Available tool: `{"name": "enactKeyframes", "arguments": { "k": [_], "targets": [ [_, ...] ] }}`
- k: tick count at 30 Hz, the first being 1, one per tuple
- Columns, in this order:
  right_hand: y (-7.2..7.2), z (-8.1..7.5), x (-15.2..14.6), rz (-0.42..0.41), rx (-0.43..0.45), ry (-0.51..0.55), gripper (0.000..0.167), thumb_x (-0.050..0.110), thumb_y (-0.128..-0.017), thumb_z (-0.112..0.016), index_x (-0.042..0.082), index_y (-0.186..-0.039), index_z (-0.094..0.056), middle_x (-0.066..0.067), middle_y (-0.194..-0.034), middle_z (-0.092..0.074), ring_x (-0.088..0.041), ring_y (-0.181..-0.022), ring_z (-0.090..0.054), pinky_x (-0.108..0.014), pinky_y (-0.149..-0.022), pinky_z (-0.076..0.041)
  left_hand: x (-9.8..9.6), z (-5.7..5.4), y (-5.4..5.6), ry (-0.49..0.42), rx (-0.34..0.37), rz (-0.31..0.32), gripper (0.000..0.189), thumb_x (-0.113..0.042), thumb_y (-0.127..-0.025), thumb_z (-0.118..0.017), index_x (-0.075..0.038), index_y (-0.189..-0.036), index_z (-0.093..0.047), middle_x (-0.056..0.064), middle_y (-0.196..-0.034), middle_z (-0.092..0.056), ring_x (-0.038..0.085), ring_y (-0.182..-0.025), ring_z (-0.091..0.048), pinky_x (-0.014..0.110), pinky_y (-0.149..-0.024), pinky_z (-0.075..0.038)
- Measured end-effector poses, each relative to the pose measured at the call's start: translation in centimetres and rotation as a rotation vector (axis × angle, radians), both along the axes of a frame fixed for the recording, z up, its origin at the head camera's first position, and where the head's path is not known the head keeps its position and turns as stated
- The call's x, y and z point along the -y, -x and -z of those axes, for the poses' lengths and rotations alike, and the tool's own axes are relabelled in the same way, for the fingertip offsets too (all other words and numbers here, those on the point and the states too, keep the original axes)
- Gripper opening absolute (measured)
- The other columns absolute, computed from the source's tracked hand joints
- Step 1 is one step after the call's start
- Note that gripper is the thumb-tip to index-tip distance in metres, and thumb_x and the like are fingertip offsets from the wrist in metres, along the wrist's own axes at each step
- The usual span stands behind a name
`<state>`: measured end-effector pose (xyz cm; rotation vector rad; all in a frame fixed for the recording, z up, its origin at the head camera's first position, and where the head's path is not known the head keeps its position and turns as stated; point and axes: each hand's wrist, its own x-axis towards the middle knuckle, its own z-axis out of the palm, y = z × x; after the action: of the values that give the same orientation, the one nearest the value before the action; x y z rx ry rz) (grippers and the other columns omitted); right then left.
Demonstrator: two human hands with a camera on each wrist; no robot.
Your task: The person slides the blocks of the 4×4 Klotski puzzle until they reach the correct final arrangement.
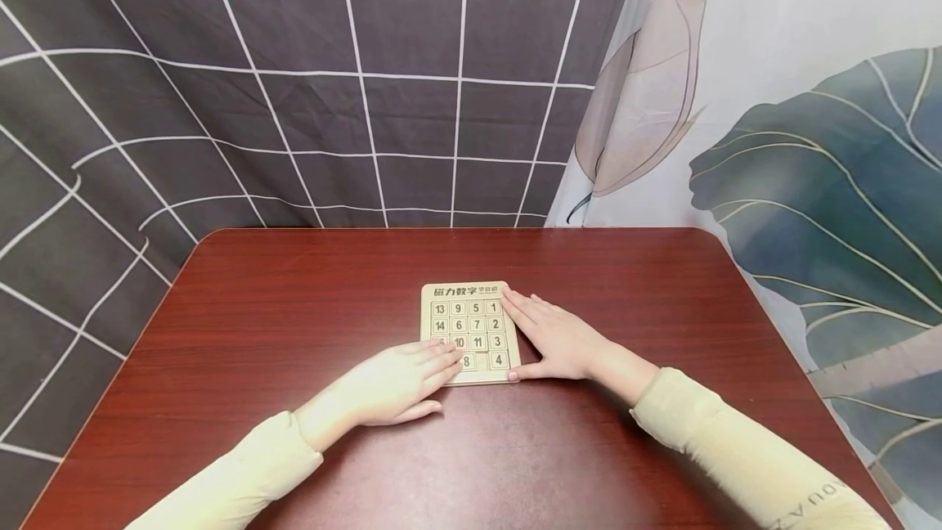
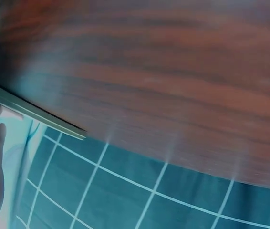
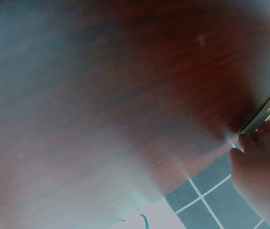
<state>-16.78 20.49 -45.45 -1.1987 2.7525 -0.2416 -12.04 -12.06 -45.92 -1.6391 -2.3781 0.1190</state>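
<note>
A pale sliding number puzzle (image 1: pixel 477 324) lies flat on the table, its numbered tiles in rows under a line of dark Chinese characters. In the bottom row, a gap shows between tiles 8 and 4. My left hand (image 1: pixel 393 383) rests its straight fingers on the lower left tiles, partly covering them. Along the puzzle's right side, my right hand (image 1: pixel 562 342) touches the upper corner with extended fingers and the lower corner with its thumb. Both wrist views catch only the puzzle's thin edge (image 2: pixel 35 113) and part of a hand (image 3: pixel 264 167).
The reddish-brown wooden table (image 1: pixel 294 293) stretches around the puzzle. Behind it hangs a dark curtain (image 1: pixel 412 31) with a white grid. A pale curtain (image 1: pixel 743 15) with large leaf prints hangs at the right.
</note>
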Motion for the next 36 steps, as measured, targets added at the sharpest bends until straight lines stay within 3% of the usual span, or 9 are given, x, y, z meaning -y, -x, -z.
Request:
{"name": "enactKeyframes", "arguments": {
  "k": [8,15,24,36],
  "targets": [
    [0.1,0.2,0.0,-0.001,-0.008,-0.003,0.114,0.07,-0.09,-0.07,-0.002,-0.167,-0.025,-0.018,-0.178,-0.018,-0.031,-0.163,-0.031,-0.052,-0.133,-0.03,1.0,-0.2,-0.1,-0.039,-0.02,0.013,0.059,-0.046,-0.1,-0.068,-0.006,-0.142,-0.066,0.01,-0.147,-0.067,0.025,-0.139,-0.064,0.038,-0.121,-0.05],
    [0.2,0.4,-0.1,-0.001,-0.01,-0.002,0.114,0.069,-0.091,-0.07,-0.002,-0.167,-0.024,-0.018,-0.178,-0.017,-0.031,-0.162,-0.031,-0.052,-0.133,-0.031,-0.8,-0.6,0.5,-0.04,-0.03,0.055,0.056,-0.046,-0.102,-0.064,-0.006,-0.141,-0.066,0.01,-0.145,-0.068,0.023,-0.138,-0.064,0.037,-0.121,-0.049],
    [0.0,0.0,0.0,-0.004,-0.004,0.007,0.112,0.066,-0.091,-0.072,-0.003,-0.166,-0.025,-0.019,-0.177,-0.018,-0.032,-0.162,-0.032,-0.053,-0.133,-0.031,-3.4,-1.0,0.8,0.031,0.021,0.041,0.062,-0.051,-0.105,-0.058,-0.007,-0.149,-0.06,0.009,-0.154,-0.062,0.022,-0.145,-0.058,0.037,-0.124,-0.045],
    [0.0,0.0,0.0,-0.005,-0.006,0.007,0.113,0.066,-0.091,-0.072,-0.003,-0.166,-0.025,-0.019,-0.177,-0.018,-0.031,-0.162,-0.032,-0.052,-0.133,-0.03,-3.4,-0.3,0.8,0.061,0.024,0.021,0.061,-0.051,-0.107,-0.055,-0.008,-0.149,-0.06,0.009,-0.156,-0.06,0.022,-0.147,-0.056,0.035,-0.126,-0.043]
  ]
}}
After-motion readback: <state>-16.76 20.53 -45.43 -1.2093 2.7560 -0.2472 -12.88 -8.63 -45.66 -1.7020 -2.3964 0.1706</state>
